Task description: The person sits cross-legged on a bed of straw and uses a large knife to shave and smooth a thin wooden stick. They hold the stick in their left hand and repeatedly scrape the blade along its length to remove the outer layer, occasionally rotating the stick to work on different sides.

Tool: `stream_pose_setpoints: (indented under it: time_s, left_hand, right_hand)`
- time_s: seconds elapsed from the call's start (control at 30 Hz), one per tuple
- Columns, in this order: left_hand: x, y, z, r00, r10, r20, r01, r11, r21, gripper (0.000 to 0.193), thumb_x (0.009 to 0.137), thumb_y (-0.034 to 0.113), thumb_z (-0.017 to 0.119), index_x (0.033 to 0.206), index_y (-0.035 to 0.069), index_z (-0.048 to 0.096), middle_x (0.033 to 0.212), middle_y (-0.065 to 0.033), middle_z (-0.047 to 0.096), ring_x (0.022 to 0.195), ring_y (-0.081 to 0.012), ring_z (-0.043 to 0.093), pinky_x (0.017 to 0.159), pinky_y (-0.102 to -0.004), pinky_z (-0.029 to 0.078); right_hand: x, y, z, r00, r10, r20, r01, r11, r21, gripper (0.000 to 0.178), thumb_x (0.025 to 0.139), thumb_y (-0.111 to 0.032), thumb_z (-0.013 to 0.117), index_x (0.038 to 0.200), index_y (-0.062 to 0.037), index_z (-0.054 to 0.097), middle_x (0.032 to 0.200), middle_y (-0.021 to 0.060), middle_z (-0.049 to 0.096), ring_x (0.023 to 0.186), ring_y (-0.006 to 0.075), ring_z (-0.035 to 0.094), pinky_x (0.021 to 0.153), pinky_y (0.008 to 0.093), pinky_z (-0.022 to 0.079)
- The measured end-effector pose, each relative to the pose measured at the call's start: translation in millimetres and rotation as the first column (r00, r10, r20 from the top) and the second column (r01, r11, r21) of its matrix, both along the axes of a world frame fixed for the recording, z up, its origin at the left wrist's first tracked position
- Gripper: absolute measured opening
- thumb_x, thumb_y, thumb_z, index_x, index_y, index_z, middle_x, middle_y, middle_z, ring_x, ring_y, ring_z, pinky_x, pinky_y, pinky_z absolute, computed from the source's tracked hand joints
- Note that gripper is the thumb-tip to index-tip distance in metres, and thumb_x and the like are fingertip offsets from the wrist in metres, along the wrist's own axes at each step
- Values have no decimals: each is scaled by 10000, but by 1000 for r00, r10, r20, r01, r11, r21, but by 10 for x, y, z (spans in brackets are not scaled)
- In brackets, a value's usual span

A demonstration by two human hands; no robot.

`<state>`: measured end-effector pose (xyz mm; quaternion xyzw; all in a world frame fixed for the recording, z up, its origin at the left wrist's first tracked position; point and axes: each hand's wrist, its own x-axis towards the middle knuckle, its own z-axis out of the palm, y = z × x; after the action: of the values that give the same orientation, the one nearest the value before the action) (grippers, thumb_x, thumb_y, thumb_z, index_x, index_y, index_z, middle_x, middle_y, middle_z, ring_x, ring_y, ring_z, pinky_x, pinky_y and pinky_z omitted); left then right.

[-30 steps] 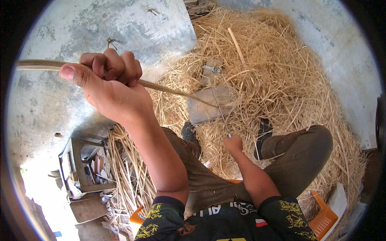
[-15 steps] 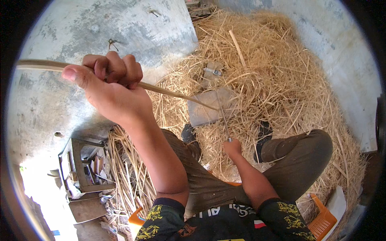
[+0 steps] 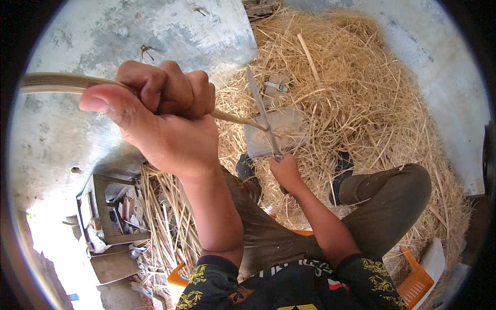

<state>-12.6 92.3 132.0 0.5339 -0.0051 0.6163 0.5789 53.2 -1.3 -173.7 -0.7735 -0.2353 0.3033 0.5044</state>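
Note:
High at the left, my left hand [image 3: 165, 121] is closed around a long pale strip of split bamboo or cane [image 3: 62, 82]. One end of the strip runs out past my thumb to the left; the other slopes down to the right and meets the blade. My right hand [image 3: 287, 173] grips the handle of a long narrow knife [image 3: 260, 102], its blade pointing up and away, crossing the strip's lower end. Below the blade lies a flat grey slab [image 3: 292, 120] on the shavings.
A deep pile of straw-coloured shavings [image 3: 356, 82] spreads between the walls [image 3: 129, 31]. A wristwatch [image 3: 276, 86] rests on a block beyond the slab. Left of my legs are a bundle of sticks [image 3: 170, 206] and a wooden frame [image 3: 111, 237]. An orange chair [image 3: 416, 281] is under me.
The knife has swung left, its blade now turned up and to the left across the strip. My right hand has moved left and up; my left hand has shifted right, closer to view.

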Motion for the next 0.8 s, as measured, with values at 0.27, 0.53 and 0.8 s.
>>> stream_pose_setpoints:
  time_s: [0.27,0.53,0.8]
  left_hand:
    - [-120,152,-32,989,139,46,-137,989,-47,567,933,672,470,695,173,344,546,54,185,482,-86,105,439,-284,95]
    - [-155,189,-43,991,131,22,-130,991,-17,579,925,679,480,688,169,340,546,50,187,483,-88,118,440,-282,99]
    - [-86,214,-14,884,467,19,-466,884,-44,597,932,670,489,723,138,319,569,40,199,483,-91,148,440,-281,107]
  right_hand:
    - [-55,8,910,975,165,149,-166,986,-5,308,811,-240,624,768,64,655,719,258,654,721,384,684,648,471,509]
    - [98,-175,-640,990,-73,-121,27,938,-346,302,773,-230,661,713,60,605,617,167,621,568,286,633,595,419,502]
    - [-62,112,673,981,190,49,-190,982,-8,357,785,-268,671,753,87,649,688,263,652,653,414,656,611,463,491]
